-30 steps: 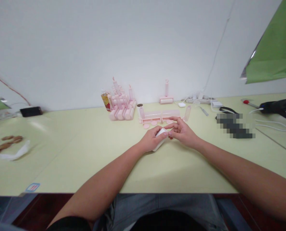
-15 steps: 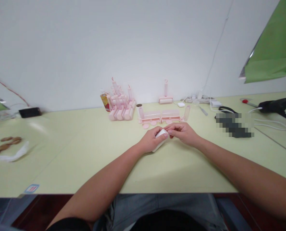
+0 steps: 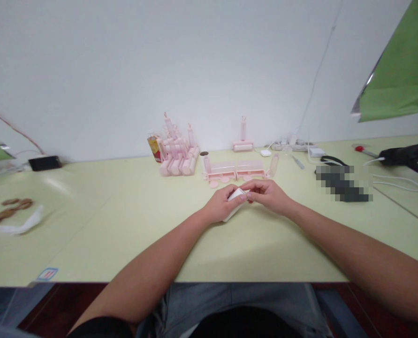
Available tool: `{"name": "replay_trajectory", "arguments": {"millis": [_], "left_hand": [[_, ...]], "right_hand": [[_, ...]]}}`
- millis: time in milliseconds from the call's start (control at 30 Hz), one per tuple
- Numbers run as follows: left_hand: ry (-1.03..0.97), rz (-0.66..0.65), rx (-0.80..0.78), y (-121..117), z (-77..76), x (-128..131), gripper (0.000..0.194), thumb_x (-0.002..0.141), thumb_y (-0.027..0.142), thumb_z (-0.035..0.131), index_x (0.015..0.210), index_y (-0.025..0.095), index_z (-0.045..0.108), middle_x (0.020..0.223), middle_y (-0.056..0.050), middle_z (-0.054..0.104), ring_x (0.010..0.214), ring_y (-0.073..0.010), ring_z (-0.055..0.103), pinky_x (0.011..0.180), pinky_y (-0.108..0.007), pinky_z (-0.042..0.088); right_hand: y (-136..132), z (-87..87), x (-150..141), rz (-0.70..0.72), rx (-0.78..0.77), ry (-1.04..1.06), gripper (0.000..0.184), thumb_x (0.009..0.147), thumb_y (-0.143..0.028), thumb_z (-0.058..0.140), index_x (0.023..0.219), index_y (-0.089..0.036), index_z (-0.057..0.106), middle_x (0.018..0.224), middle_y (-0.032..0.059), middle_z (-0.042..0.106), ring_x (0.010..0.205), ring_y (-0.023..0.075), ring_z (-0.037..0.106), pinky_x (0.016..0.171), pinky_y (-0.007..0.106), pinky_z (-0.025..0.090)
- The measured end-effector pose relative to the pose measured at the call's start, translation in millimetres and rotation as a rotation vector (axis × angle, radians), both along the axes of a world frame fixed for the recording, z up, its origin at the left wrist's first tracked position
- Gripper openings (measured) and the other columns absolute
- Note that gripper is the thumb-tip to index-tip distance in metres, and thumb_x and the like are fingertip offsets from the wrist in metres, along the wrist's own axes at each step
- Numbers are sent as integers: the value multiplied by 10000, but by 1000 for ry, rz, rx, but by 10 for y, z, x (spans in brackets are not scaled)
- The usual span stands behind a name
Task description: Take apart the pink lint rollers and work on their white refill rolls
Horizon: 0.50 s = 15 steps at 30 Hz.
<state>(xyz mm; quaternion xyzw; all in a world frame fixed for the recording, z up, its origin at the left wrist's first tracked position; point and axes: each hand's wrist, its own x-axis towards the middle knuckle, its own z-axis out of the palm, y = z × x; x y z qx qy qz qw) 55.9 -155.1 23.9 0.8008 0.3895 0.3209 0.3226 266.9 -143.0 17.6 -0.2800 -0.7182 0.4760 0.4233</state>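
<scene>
My left hand [image 3: 218, 205] is wrapped round a small white box [image 3: 232, 212], with the thumb along its upper side. The box is tilted, its far end pointing away to the right, close above the table. At that far end, the fingers and thumb of my right hand [image 3: 270, 196] are pinched together on the box's edge; the exact part between them is too small to make out. Just beyond my hands lie two open pink lint roller cases [image 3: 222, 174] with clear covers. A white paper roll [image 3: 203, 162] with a brown core stands at their left.
Several pink lint rollers [image 3: 177, 155] are grouped at the back, beside a yellow and red package [image 3: 154, 148]. Another lint roller [image 3: 243, 141] stands against the wall. To the right are a box cutter [image 3: 298, 162], a power strip [image 3: 295, 146] and cables. A black phone [image 3: 45, 163] lies far left.
My right hand's fingers have closed down from a looser, spread pose onto the end of the white box. My left hand has kept its hold in nearly the same place.
</scene>
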Motion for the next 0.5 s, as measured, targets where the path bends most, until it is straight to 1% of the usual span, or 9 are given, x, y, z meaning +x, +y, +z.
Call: {"name": "replay_trajectory", "arguments": {"millis": [133, 300, 500], "left_hand": [[-2, 12, -11, 16, -11, -3, 469, 908, 569, 533, 1036, 131, 642, 923, -43, 658, 816, -168, 567, 723, -270, 424], [-16, 7, -24, 17, -12, -9, 480, 914, 569, 522, 1056, 125, 640, 941, -53, 670, 838, -179, 581, 735, -277, 431], [-9, -28, -5, -8, 0, -1, 468, 911, 564, 534, 1054, 135, 654, 950, -49, 663, 837, -170, 572, 748, -274, 425]], "right_hand": [[-11, 19, 1, -4, 33, -38, 380, 828, -430, 724, 1103, -168, 741, 925, 81, 725, 712, 158, 613, 671, 310, 512], [0, 7, 0, 14, 42, -40, 377, 846, -436, 696, 1122, -184, 743, 985, 85, 729, 741, 167, 625, 702, 327, 532], [13, -4, 7, -45, 37, -43, 315, 849, -431, 687, 1024, -180, 762, 875, 63, 726, 700, 159, 624, 675, 309, 524]]}}
